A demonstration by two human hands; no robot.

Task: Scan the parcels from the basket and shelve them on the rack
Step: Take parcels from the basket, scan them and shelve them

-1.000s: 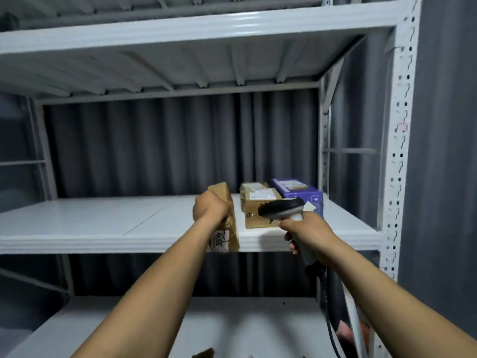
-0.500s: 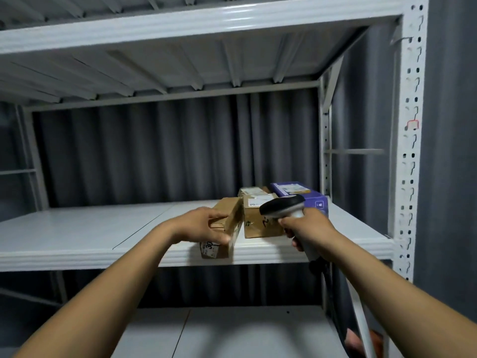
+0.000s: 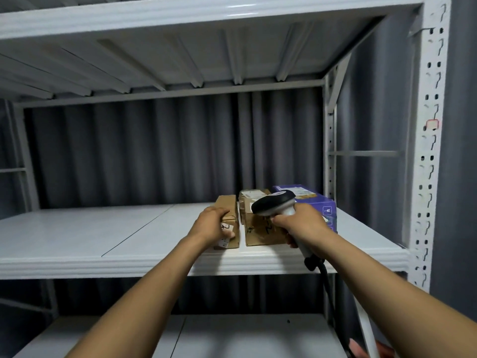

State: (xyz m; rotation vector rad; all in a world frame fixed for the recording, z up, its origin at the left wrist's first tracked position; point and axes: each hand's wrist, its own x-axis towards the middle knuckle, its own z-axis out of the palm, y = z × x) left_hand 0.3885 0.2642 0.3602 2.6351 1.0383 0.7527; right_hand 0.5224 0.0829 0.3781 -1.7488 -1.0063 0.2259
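While both arms reached straight forward, left hand (image 3: 215, 224) gripped a small box (image 3: 228, 205) lying flat on the middle shelf (image 3: 103, 239); right hand (image 3: 302, 223) clenched a corded scanner (image 3: 275, 205), its head before the neighbouring carton (image 3: 258, 232). Shelf contents: small box, carton just beside it, purple box (image 3: 318, 202) at far right. Handwritten marks on both brown boxes were unreadable.

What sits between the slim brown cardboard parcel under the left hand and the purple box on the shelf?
A wider brown cardboard parcel, partly hidden by the handheld scanner, as the head view shows.
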